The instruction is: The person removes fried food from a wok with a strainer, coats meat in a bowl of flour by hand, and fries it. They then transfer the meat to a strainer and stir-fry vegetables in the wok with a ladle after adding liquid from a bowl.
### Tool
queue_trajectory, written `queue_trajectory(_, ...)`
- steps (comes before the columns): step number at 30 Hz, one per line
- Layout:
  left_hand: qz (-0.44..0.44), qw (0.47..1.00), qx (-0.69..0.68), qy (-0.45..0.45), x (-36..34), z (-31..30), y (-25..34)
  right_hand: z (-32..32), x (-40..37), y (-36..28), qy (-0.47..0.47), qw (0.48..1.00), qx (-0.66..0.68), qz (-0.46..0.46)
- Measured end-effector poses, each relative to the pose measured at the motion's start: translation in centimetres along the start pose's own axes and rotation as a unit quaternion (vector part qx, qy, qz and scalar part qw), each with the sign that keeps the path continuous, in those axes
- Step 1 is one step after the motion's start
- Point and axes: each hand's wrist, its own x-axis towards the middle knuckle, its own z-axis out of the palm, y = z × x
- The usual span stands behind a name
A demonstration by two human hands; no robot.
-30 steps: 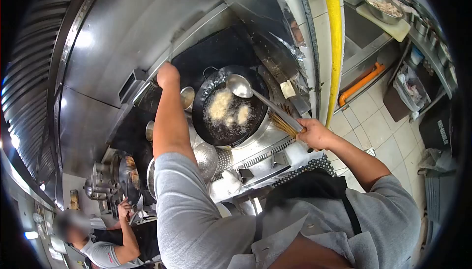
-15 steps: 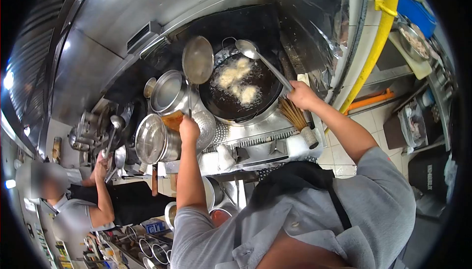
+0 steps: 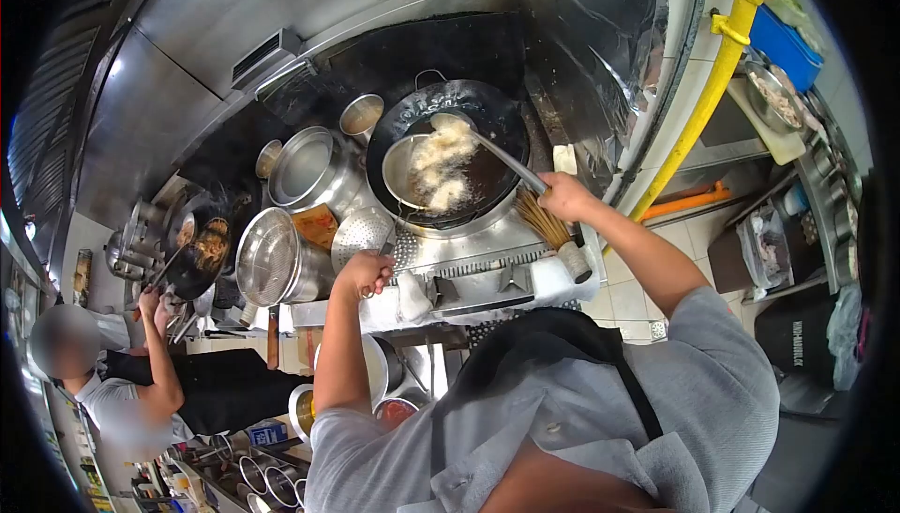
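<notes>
A dark wok (image 3: 502, 105) of hot oil stands on the range in front of me, with pale battered pieces (image 3: 442, 162) bubbling in it. My left hand (image 3: 366, 274) is closed around the handle of a round metal strainer (image 3: 401, 171), whose bowl sits inside the wok at the left of the food. From the right, my right hand (image 3: 567, 197) grips a long-handled ladle (image 3: 511, 159). Its head reaches into the wok at the far side of the pieces, partly hidden by them.
Left of the wok are a steel pot (image 3: 305, 171), a mesh strainer (image 3: 265, 255) over another pot, and a perforated skimmer (image 3: 361, 237). A bamboo brush (image 3: 544, 223) lies at the right. Farther left, a co-worker (image 3: 159, 363) handles a second wok (image 3: 199, 269).
The strainer has come down from above the wok's left side into the wok. The ladle has dropped from the far rim to the food. The co-worker's hands have moved toward the other wok.
</notes>
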Motion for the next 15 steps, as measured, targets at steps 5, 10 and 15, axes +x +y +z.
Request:
queue_trajectory(5, -0.004, 0.989, -0.115, -0.095, 0.2, 2.5, -1.0, 1.7, -2.6, 2.0, 0.073, 0.996, -0.037, -0.044)
queue_trajectory(10, 0.019, 0.981, -0.171, -0.095, 1.2, 5.2, -0.1, 1.3, -4.9, 1.2, 0.101, 0.99, -0.094, -0.02)
queue_trajectory(15, 0.022, 0.954, -0.282, -0.104, 4.9, 6.6, 0.4, 0.6, -5.7, 0.5, 0.065, 0.996, -0.023, -0.054)
